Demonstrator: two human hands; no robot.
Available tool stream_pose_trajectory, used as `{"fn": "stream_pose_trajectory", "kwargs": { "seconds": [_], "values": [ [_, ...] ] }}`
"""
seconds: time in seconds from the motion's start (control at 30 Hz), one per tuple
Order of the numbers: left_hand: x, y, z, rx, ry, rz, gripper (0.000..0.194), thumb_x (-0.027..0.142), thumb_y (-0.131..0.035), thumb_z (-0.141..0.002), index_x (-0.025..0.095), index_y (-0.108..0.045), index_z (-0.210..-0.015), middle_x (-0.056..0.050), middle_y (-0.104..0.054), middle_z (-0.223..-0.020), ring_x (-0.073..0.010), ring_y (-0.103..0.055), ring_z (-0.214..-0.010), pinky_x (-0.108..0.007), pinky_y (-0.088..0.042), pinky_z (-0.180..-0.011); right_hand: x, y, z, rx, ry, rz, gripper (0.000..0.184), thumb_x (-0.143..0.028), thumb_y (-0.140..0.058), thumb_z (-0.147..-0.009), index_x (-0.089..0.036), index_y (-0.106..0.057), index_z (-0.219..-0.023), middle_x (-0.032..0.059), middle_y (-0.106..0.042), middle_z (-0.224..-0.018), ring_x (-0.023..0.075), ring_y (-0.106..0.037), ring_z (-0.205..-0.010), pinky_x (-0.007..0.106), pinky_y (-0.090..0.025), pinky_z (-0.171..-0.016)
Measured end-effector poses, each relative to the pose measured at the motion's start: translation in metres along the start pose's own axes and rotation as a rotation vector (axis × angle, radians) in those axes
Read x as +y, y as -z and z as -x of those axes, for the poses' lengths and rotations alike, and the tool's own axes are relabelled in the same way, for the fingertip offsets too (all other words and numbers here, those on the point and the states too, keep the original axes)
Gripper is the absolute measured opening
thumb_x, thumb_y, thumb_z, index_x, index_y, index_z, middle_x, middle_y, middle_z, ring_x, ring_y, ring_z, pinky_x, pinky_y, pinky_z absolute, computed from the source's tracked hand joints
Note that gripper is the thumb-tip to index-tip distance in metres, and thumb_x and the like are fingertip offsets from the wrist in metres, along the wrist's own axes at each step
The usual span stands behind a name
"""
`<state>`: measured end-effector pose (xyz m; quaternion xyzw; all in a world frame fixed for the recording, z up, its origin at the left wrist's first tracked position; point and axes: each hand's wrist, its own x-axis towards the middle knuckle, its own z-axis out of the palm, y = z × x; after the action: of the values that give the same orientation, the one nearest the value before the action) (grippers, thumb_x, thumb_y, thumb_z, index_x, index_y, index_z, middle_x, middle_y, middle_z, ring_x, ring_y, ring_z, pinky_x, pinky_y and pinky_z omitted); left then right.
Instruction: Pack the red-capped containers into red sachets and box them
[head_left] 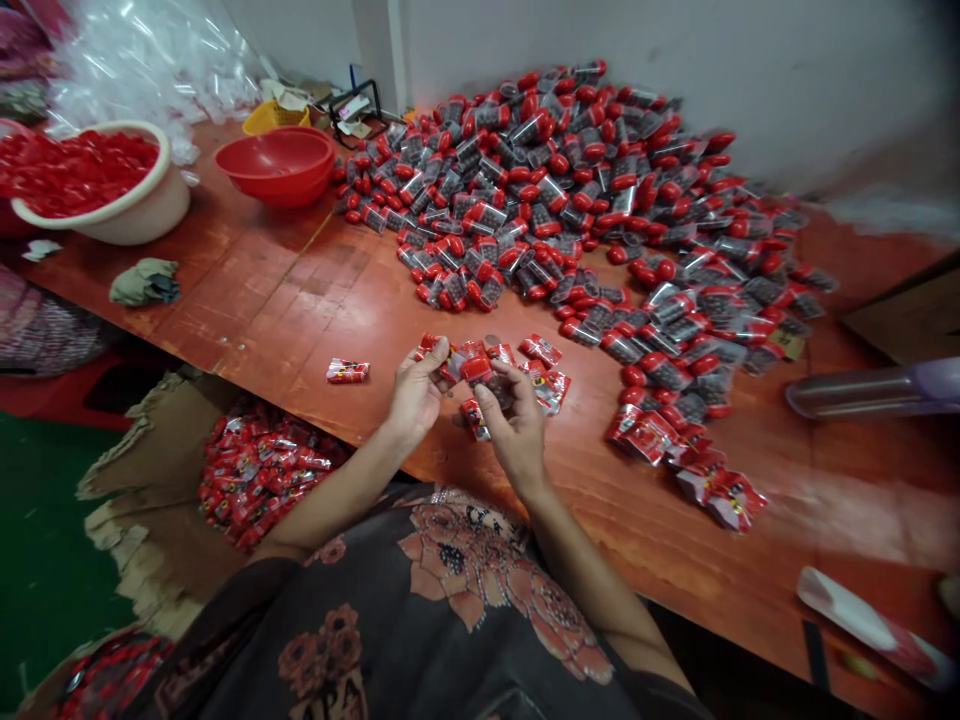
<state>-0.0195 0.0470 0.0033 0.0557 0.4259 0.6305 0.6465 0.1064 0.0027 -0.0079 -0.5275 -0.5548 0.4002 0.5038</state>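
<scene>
Both of my hands are close together over the table's front part. My left hand (pixel 417 395) pinches a printed red wrapper (pixel 452 362) between thumb and fingers. In my right hand (pixel 517 420) is a small clear container with a red cap (pixel 476 370), its cap pointing toward the left hand; the fingers partly hide its body. Around and behind the hands lie several loose printed red wrappers (pixel 541 349). One wrapped piece (pixel 348 371) lies apart, left of my left hand. Whether the wrapper touches the container cannot be made out.
A large heap of red-capped clear containers (pixel 525 190) covers the back. More wrappers (pixel 705 465) lie right. A white basin (pixel 169 195) of red caps, a red bowl (pixel 277 160) and a cloth (pixel 145 281) stand left. Below the edge, a carton (pixel 142 500) holds wrapped pieces.
</scene>
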Motion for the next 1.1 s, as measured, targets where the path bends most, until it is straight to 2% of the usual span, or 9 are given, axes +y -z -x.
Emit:
{"fn": "stream_pose_trajectory", "kwargs": {
  "seconds": [0.2,0.4,0.53,0.8,0.9,1.0,1.1],
  "values": [
    [-0.001,0.002,-0.001,-0.020,0.020,-0.003,0.027,0.023,-0.085,-0.063,0.016,-0.062,-0.075,0.002,-0.069,-0.069,-0.0091,-0.064,-0.059,-0.022,-0.050,-0.063,0.005,0.001,-0.001,0.026,0.055,0.046,0.037,-0.030,-0.057,-0.089,-0.029,-0.054,-0.126,0.0049,-0.064,-0.110,0.0194,-0.062,-0.092,0.042,-0.055,-0.083],
    [0.001,-0.002,0.005,-0.010,-0.004,-0.012,0.030,0.022,-0.086,-0.060,0.017,-0.063,-0.079,0.004,-0.067,-0.070,-0.0089,-0.064,-0.061,-0.022,-0.050,-0.064,0.007,0.001,0.002,-0.083,0.023,-0.007,0.035,-0.032,-0.059,-0.088,-0.031,-0.058,-0.123,0.0052,-0.065,-0.111,0.0207,-0.063,-0.093,0.040,-0.058,-0.075],
    [0.001,-0.003,0.012,-0.076,-0.044,-0.033,0.036,0.018,-0.086,-0.058,0.018,-0.066,-0.088,0.002,-0.070,-0.079,-0.0108,-0.066,-0.069,-0.024,-0.052,-0.071,0.004,0.002,0.001,-0.052,-0.028,-0.055,0.035,-0.033,-0.058,-0.089,-0.032,-0.058,-0.124,0.0039,-0.066,-0.107,0.0181,-0.063,-0.086,0.039,-0.060,-0.072],
    [0.003,0.001,0.017,-0.162,-0.121,-0.189,0.047,0.013,-0.082,-0.062,0.023,-0.068,-0.105,0.000,-0.071,-0.086,-0.0129,-0.068,-0.078,-0.023,-0.052,-0.074,-0.004,0.011,-0.005,-0.063,0.091,-0.009,0.032,-0.027,-0.063,-0.086,-0.037,-0.067,-0.116,0.0015,-0.063,-0.100,0.0165,-0.062,-0.087,0.037,-0.059,-0.075],
    [0.005,-0.002,0.021,-0.159,-0.105,-0.181,0.051,0.008,-0.082,-0.061,0.025,-0.068,-0.107,0.000,-0.072,-0.087,-0.0130,-0.068,-0.079,-0.024,-0.052,-0.078,-0.006,0.013,-0.006,-0.057,0.031,-0.071,0.031,-0.028,-0.065,-0.085,-0.037,-0.069,-0.115,0.0014,-0.063,-0.100,0.0161,-0.063,-0.087,0.037,-0.059,-0.076],
    [0.007,-0.005,0.026,-0.181,-0.068,-0.167,0.057,0.005,-0.081,-0.059,0.027,-0.067,-0.109,-0.001,-0.072,-0.091,-0.0139,-0.068,-0.082,-0.026,-0.052,-0.080,-0.005,0.010,-0.005,-0.065,-0.116,-0.218,0.033,-0.030,-0.069,-0.082,-0.032,-0.068,-0.115,0.0028,-0.069,-0.106,0.0183,-0.066,-0.089,0.039,-0.060,-0.077],
    [0.006,-0.005,0.028,-0.219,-0.070,-0.145,0.056,0.006,-0.082,-0.059,0.025,-0.066,-0.109,-0.001,-0.072,-0.092,-0.0145,-0.068,-0.084,-0.026,-0.052,-0.081,-0.002,0.007,-0.004,-0.062,-0.220,-0.320,0.032,-0.032,-0.069,-0.082,-0.029,-0.067,-0.115,0.0030,-0.072,-0.101,0.0190,-0.068,-0.084,0.038,-0.060,-0.072]
  ]
}}
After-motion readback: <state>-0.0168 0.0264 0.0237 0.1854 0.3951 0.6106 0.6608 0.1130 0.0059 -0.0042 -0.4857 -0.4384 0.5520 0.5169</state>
